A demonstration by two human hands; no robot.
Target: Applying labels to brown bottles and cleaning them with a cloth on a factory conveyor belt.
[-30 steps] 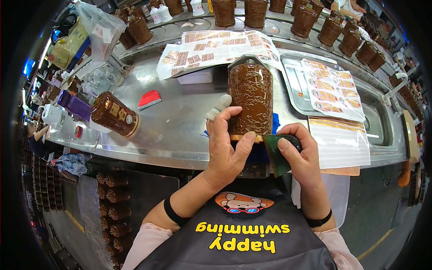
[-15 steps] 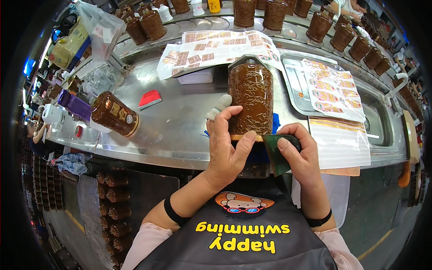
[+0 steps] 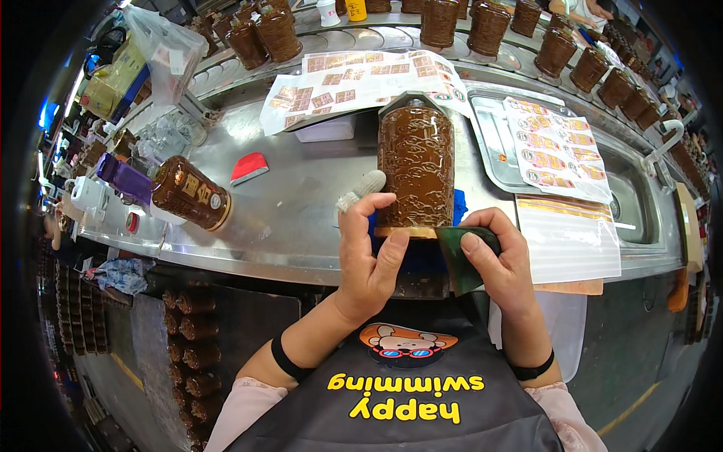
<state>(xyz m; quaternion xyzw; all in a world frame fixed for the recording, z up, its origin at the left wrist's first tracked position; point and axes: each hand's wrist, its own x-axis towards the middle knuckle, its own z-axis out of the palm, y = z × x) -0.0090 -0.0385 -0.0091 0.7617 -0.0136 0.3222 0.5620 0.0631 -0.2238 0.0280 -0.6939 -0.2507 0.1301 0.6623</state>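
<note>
The person's left hand is gripping the lower end of a tall brown embossed bottle, fingers curled against its left side and thumb pressing up at its gold-rimmed base; the forefinger is wearing a white fabric cot. At three o'clock from that hand, the right hand is pinching a dark green cloth between thumb and fingers, and the cloth is touching the bottle's bottom right corner. The bottle is lying lengthwise just above both hands, over the near edge of the steel counter, its top pointing to twelve o'clock.

At nine o'clock from the bottle, well apart, a second brown bottle is lying on its side, and a small red scraper is resting between the two. At three o'clock, a clear sheet is lying beside the right hand, and past it a sheet of labels is sitting in a shallow steel tray. At twelve o'clock, larger label sheets are spreading across the counter, and beyond them a row of brown bottles is standing along the far edge.
</note>
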